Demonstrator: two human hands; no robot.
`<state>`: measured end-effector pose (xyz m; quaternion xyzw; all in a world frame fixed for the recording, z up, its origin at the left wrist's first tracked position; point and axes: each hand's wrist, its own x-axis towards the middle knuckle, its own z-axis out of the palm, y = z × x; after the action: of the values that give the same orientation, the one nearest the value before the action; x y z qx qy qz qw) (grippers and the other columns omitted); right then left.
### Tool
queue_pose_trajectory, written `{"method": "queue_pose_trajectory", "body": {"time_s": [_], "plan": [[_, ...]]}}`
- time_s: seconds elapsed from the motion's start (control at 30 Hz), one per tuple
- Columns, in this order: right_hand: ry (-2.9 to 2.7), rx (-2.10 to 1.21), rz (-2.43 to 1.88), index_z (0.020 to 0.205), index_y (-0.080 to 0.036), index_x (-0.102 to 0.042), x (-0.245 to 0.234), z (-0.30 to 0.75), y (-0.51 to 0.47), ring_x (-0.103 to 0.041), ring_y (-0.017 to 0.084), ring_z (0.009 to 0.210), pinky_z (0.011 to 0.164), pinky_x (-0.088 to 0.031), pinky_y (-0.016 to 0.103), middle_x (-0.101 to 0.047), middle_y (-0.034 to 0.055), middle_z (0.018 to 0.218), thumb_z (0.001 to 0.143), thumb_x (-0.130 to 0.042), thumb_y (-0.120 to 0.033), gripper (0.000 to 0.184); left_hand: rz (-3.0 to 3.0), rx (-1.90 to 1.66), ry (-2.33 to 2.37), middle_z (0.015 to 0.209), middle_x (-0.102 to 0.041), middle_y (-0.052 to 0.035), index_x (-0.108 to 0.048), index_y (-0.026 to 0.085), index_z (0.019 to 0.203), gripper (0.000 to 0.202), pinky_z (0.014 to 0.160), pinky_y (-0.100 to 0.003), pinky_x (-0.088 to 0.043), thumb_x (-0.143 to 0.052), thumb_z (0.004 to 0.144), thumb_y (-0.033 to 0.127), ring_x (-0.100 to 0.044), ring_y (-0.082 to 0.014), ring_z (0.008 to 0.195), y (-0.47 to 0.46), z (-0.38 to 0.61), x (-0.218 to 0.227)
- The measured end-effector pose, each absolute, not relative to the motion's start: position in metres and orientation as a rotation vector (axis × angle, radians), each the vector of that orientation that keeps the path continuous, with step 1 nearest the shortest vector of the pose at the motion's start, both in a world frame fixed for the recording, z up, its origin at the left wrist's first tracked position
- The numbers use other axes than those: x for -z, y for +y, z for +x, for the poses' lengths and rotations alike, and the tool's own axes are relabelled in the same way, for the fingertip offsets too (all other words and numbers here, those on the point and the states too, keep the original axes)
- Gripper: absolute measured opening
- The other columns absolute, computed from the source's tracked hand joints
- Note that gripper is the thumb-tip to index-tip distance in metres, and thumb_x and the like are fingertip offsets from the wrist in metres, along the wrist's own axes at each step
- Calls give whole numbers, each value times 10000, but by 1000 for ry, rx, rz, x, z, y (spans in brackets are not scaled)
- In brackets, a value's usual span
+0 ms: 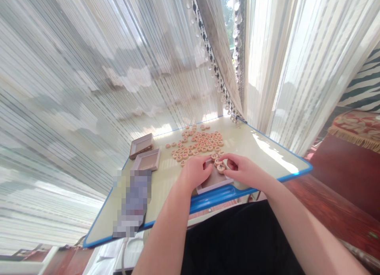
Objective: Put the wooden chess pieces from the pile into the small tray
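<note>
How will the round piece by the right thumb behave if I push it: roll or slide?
The round piece has its marked face turned up, so it would probably slide rather than roll. Its circular rim suggests it might roll if stood on edge. Being small and wood-like in look, it is likely stiff and fairly light.

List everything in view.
Table: one, pale, blue-edged, centre
Near box: one, greyish, table's near edge
Round pieces: many, pale, mid-table and at near box
Side boxes: two, greyish, table's left
Pixelated item: one, grey, table's left
Curtains: several, whitish, background
Beaded drape: one, grey, far corner
Seat: one, reddish, right
Fringed cloth: one, red-gold, on seat
Striped cloth: one, black-white, upper right
Floor: one, reddish, right
Garment: one, black, bottom centre
Left hand: one, bare, at near box
Right hand: one, bare, touching pieces
</note>
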<state>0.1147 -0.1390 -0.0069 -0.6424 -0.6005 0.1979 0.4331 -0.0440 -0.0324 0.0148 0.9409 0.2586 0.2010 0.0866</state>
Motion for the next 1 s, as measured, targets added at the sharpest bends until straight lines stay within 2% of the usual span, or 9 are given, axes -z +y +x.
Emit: {"method": "queue_pose_trajectory", "body": {"time_s": [0.13, 0.23, 0.33, 0.43, 0.57, 0.8, 1.0], "plan": [[-1498, -469, -1615, 1042, -226, -614, 6, 113, -138, -412, 105, 528, 512, -341, 223, -418, -63, 559, 735, -548, -321, 328, 2827, -567, 766, 749, -636, 12, -655, 248, 875, 215, 597, -233, -380, -452, 808, 270, -543, -133, 669, -32, -44, -15], [-1487, -479, -1638, 1043, -221, -637, 5, 113, -137, -446, 116, 532, 512, -359, 233, -489, -43, 563, 771, -520, -411, 352, 2831, -528, 749, 775, -646, 14, -654, 257, 887, 228, 615, -235, -396, -439, 817, 283, -553, -136, 689, -31, -45, -15], [-1470, -508, -1626, 1034, -213, -660, 5, 112, -136, -532, 144, 625, 581, -413, 251, -628, 8, 698, 796, -489, -434, 367, 2835, -499, 742, 819, -656, 11, -659, 267, 925, 249, 651, -240, -418, -436, 822, 307, -570, -146, 734, -30, -45, -14], [-1461, -536, -1603, 1032, -205, -670, 6, 113, -135, -574, 171, 728, 663, -442, 272, -677, 41, 836, 803, -485, -419, 364, 2834, -489, 739, 869, -662, 8, -663, 282, 969, 272, 681, -249, -433, -439, 822, 329, -580, -153, 763, -30, -45, -12], [-1441, -541, -1624, 1032, -209, -670, 8, 113, -134, -569, 182, 721, 663, -440, 296, -673, 39, 808, 780, -521, -426, 365, 2813, -482, 733, 827, -662, 3, -677, 282, 966, 274, 677, -255, -437, -452, 818, 334, -580, -152, 736, -31, -46, -13], [-1432, -492, -1658, 1084, -201, -615, 3, 112, -138, -497, 139, 574, 554, -381, 264, -550, -19, 605, 799, -466, -475, 422, 2800, -507, 690, 732, -640, 2, -713, 251, 803, 249, 639, -245, -416, -465, 813, 269, -559, -133, 676, -34, -45, -17], [-1449, -482, -1674, 1000, -212, -645, 4, 112, -137, -501, 139, 587, 561, -380, 260, -550, -20, 609, 796, -468, -468, 372, 2800, -498, 619, 755, -642, 6, -709, 274, 874, 266, 642, -235, -415, -449, 822, 248, -564, -132, 698, -30, -45, -14]]}}
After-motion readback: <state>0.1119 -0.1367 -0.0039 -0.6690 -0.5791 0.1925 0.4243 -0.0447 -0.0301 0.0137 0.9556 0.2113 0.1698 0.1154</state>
